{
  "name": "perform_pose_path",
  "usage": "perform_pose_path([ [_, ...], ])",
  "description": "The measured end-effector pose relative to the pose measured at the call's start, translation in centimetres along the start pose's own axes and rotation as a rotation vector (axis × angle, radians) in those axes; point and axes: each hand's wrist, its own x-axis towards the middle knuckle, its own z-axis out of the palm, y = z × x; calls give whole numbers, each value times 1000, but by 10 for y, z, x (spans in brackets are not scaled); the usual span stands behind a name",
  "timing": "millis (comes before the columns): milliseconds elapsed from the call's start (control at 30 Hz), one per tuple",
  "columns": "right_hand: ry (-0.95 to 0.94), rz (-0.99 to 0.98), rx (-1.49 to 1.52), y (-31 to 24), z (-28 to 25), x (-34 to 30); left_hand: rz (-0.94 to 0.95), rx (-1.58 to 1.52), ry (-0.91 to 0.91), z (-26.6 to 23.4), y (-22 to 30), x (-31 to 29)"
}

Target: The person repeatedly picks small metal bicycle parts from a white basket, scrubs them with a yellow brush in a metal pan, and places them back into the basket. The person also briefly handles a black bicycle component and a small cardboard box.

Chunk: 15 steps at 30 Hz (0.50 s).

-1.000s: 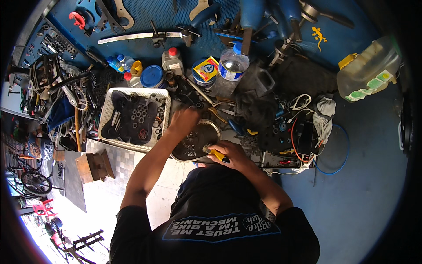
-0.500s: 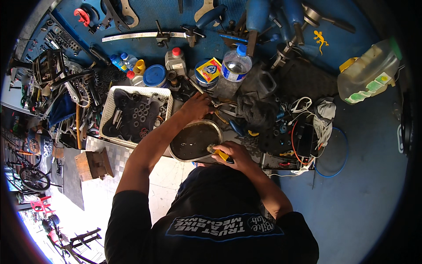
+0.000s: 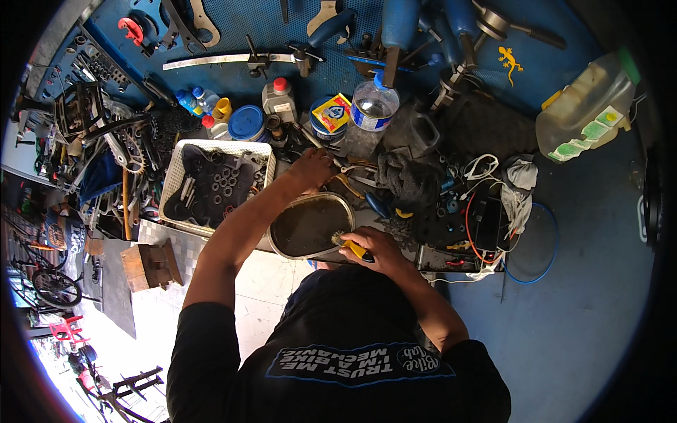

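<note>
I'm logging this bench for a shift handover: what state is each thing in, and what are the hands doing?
Left hand: stretched out past the pan, resting among tools.
Right hand: closed on a yellow-handled brush at the pan's rim.
Oval metal pan: upright, dark and dirty inside.
White basket: open, holding dark small parts.
Clear water bottle: upright, capped.
Wooden block: standing apart, untouched.
</note>
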Motion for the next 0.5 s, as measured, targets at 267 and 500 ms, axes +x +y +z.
perform_pose_path([
  [267,66,10,-37,11,5,7,-415,-1036,573,-9,29,-42],
  [500,100,-20,-158,14,10,22,-659,-1841,568,38,68,-92],
])
